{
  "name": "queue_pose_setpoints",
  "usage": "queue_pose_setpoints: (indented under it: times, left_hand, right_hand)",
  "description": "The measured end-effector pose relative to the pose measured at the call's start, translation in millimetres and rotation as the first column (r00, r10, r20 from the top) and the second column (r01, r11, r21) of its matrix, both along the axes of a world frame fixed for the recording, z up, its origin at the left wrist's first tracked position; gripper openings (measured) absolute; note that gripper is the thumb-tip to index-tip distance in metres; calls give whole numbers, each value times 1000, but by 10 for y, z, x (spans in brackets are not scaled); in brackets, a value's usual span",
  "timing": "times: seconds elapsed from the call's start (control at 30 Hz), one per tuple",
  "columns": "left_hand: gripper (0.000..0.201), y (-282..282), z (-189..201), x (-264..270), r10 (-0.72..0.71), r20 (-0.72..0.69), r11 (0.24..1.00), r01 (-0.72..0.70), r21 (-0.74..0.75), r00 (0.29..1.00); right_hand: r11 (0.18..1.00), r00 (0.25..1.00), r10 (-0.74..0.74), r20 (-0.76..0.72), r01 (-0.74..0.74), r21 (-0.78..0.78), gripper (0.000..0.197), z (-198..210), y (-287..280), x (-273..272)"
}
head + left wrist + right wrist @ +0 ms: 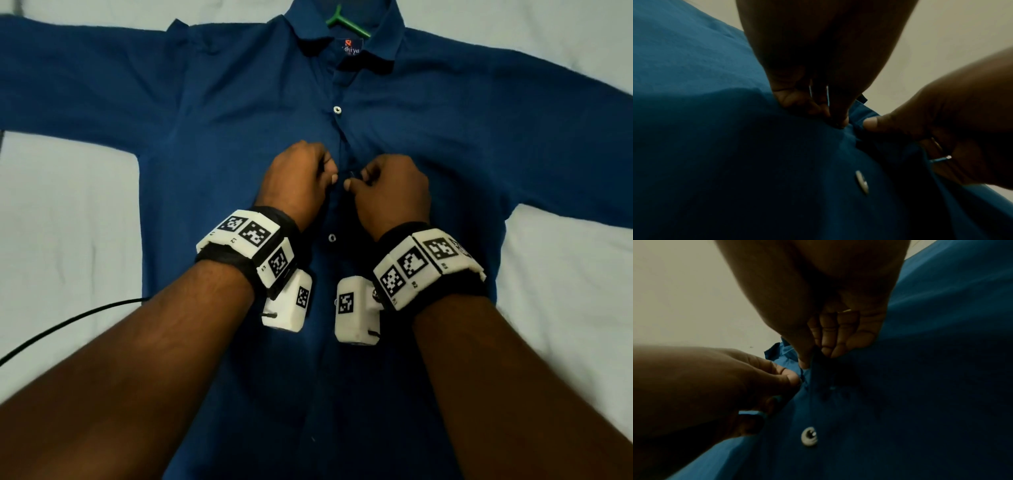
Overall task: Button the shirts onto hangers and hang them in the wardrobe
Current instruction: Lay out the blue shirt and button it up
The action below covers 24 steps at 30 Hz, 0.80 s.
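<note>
- A black cable (68, 318) lies on the white sheet (68, 212) at 9 o'clock.
- The left hand (296, 180), fingers curled, pinches the placket's left edge at centre.
- The blue shirt (212, 113) lies flat, sleeves spread, green hanger (342, 22) in its collar at 12 o'clock.
- The right hand (390, 188) pinches the opposite edge, thumbs nearly touching.
- One button (337, 109) sits above the hands, another (332, 237) below.

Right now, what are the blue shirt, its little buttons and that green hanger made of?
Blue shirt: looks like soft woven cloth, matte, with wrinkles and folds. Buttons: pale and glossy with a glint, probably plastic, perhaps shell. Green hanger: smooth, evenly coloured, likely moulded plastic; only its neck shows at the collar.
</note>
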State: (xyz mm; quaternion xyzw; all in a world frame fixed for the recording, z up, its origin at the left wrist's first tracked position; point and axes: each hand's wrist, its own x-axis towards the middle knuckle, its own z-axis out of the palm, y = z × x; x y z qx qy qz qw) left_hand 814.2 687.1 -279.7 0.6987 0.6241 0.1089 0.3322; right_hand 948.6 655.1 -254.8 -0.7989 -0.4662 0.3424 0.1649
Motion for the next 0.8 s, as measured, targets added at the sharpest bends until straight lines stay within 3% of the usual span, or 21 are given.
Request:
queue_pose_setpoints:
  times: [0.07,0.17,0.27,0.33,0.6,0.7,0.8]
  left_hand:
    - [6,-35,42,-15,24,60,999,-25,20,998]
    - [15,-78,36,-63,110,176,992,-98,-75,978]
    - [22,-111,19,-94,224,376,965,-152,-212,899]
    - [23,-119,30,-113,262,433,950,-151,-272,863]
    - [20,-87,40,-146,295,483,927,-125,-353,824]
    - [20,-71,33,-139,287,462,929,-127,-346,839]
    - [20,-59,3,-116,312,439,924,-162,-346,843]
  right_hand:
    - [998,998,-2,-66,6,61,18,-22,3,-32]
    - [992,991,-12,-130,28,127,19,-63,-15,-80]
    - [989,990,-21,-139,41,141,17,-106,-26,-107]
    - [986,986,-50,-157,74,150,11,-136,-23,-113]
    - [984,981,-54,-185,84,156,12,-174,-43,-97]
    - [981,983,-60,-173,90,171,12,-181,-55,-111]
    - [982,990,6,-140,21,188,16,-172,-79,-98]
